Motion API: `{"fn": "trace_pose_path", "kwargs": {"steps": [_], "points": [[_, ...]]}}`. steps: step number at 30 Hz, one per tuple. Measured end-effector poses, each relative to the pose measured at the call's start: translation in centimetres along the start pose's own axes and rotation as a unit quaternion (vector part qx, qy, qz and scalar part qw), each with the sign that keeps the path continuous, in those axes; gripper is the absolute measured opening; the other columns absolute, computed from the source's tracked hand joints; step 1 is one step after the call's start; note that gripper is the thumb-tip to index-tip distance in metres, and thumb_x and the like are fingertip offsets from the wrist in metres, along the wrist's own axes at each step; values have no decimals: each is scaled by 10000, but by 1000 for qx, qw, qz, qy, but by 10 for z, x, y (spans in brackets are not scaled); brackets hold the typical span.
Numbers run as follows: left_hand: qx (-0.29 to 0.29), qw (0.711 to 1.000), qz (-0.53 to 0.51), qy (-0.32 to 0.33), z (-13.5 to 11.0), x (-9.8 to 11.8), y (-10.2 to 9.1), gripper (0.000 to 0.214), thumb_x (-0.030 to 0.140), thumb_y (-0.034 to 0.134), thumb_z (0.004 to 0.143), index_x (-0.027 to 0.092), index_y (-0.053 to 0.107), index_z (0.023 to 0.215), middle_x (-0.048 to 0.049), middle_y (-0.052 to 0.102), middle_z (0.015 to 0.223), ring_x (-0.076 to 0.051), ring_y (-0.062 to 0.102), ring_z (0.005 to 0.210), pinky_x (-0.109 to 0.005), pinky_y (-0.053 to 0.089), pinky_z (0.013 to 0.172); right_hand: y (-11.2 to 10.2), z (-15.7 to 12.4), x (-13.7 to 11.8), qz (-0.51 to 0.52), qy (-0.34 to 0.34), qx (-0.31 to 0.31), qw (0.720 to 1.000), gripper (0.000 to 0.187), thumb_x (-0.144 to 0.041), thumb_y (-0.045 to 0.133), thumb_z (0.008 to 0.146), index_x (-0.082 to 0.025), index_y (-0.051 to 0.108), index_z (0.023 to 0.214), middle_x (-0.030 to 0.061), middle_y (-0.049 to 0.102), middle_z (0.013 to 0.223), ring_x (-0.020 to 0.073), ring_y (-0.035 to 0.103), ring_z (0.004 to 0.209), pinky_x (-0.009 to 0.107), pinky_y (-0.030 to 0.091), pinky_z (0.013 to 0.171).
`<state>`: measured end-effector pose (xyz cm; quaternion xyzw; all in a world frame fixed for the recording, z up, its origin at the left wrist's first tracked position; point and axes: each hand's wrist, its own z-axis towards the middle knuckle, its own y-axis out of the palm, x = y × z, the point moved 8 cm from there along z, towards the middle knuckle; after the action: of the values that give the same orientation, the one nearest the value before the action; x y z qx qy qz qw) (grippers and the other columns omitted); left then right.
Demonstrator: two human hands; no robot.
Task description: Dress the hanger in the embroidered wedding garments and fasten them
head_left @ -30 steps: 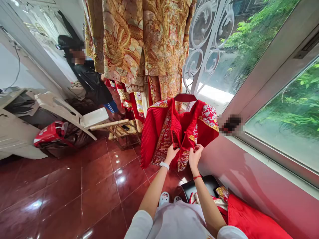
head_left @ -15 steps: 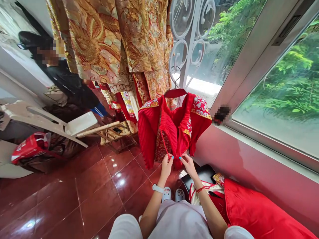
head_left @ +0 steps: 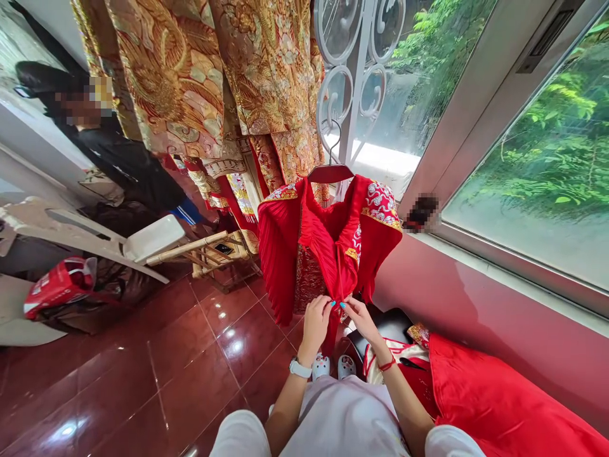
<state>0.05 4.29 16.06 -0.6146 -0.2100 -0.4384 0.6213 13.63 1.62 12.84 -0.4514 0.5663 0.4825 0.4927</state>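
A red pleated garment (head_left: 280, 254) with silver and gold embroidery on its shoulders hangs in front of me from a dark red hanger (head_left: 332, 173). At its lower front, my left hand (head_left: 316, 322) and my right hand (head_left: 361, 319) come almost together, both with fingertips pinched. Between them are the garment's thin red ties (head_left: 339, 279), one running down from the collar to my fingers. The exact crossing of the ties is hidden behind my fingertips. A patterned dark red panel (head_left: 311, 276) shows under the left side of the pleats.
Gold embroidered robes (head_left: 166, 76) hang behind, beside a white scroll grille (head_left: 354, 76). A bamboo stool (head_left: 221, 251) and a white chair (head_left: 155, 238) stand left, near a person in black (head_left: 128, 165). Red cloth (head_left: 499, 387) lies low at right, under the window ledge (head_left: 523, 279).
My left hand has moved right, closer to my right hand, and the tie that stretched down to it no longer shows on the left. The view has shifted slightly.
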Motion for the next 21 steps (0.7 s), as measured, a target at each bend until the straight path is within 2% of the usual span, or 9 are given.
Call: {"fn": "trace_pose_path", "kwargs": {"steps": [4, 7, 10, 12, 13, 15, 17, 19, 21], "points": [[-16, 998, -61, -21, 5, 0, -12, 238, 292, 526, 925, 213, 590, 710, -14, 641, 756, -179, 581, 727, -308, 424, 736, -24, -12, 6, 15, -3, 69, 998, 412, -647, 623, 832, -235, 611, 849, 21, 661, 729, 210, 634, 698, 367, 533, 775], [-32, 976, -197, -84, 5, -12, -9, 306, 423, 584, 863, 202, 543, 656, 14, 556, 658, -144, 507, 637, -271, 382, 638, -79, -29, 15, 21, -17, 214, 977, 390, -631, 580, 842, -245, 571, 891, 18, 648, 734, 226, 647, 716, 393, 545, 790], [-54, 934, -303, -180, 3, -32, 5, 437, 595, 668, 728, 202, 514, 615, 35, 480, 584, -117, 436, 571, -255, 341, 573, -139, -57, 26, -42, -16, 410, 911, 366, -602, 500, 842, -245, 544, 912, 62, 653, 852, 267, 661, 843, 445, 535, 868], [-71, 909, -338, -233, 1, -41, 14, 503, 661, 705, 625, 204, 501, 586, 46, 443, 542, -102, 396, 537, -247, 304, 539, -157, -75, 32, -132, 7, 506, 852, 371, -566, 489, 818, -232, 540, 972, 138, 648, 1030, 329, 635, 1029, 507, 487, 968], [-79, 901, -347, -246, 0, -43, 17, 516, 673, 714, 592, 203, 503, 580, 50, 432, 530, -97, 381, 528, -244, 289, 530, -156, -79, 33, -184, 15, 523, 832, 398, -546, 505, 798, -218, 541, 1019, 179, 626, 1125, 363, 598, 1124, 541, 448, 1018], [-84, 899, -351, -247, 0, -39, 17, 518, 678, 714, 575, 200, 515, 581, 53, 425, 525, -91, 362, 527, -239, 267, 523, -133, -75, 34, -276, 4, 480, 833, 465, -502, 546, 763, -186, 542, 1105, 223, 587, 1233, 403, 536, 1224, 584, 390, 1066], [-84, 905, -342, -238, -1, -32, 15, 508, 672, 701, 593, 196, 523, 582, 49, 433, 535, -89, 356, 532, -239, 252, 520, -87, -56, 40, -305, -29, 333, 892, 475, -466, 555, 782, -174, 557, 1156, 197, 617, 1217, 368, 569, 1181, 550, 428, 1035], [-88, 909, -338, -228, -2, -22, 14, 492, 653, 696, 604, 194, 521, 577, 47, 429, 536, -88, 351, 535, -242, 236, 518, -34, -37, 47, -277, -36, 162, 946, 445, -433, 541, 838, -183, 559, 1205, 137, 669, 1145, 282, 640, 1027, 444, 505, 922], [-98, 907, -348, -217, -3, -12, 16, 468, 621, 702, 603, 193, 517, 566, 51, 409, 523, -87, 340, 536, -245, 221, 518, 3, -22, 48, -289, -17, 58, 955, 391, -373, 531, 877, -181, 562, 1217, 105, 698, 1083, 228, 665, 905, 353, 518, 810]]}}
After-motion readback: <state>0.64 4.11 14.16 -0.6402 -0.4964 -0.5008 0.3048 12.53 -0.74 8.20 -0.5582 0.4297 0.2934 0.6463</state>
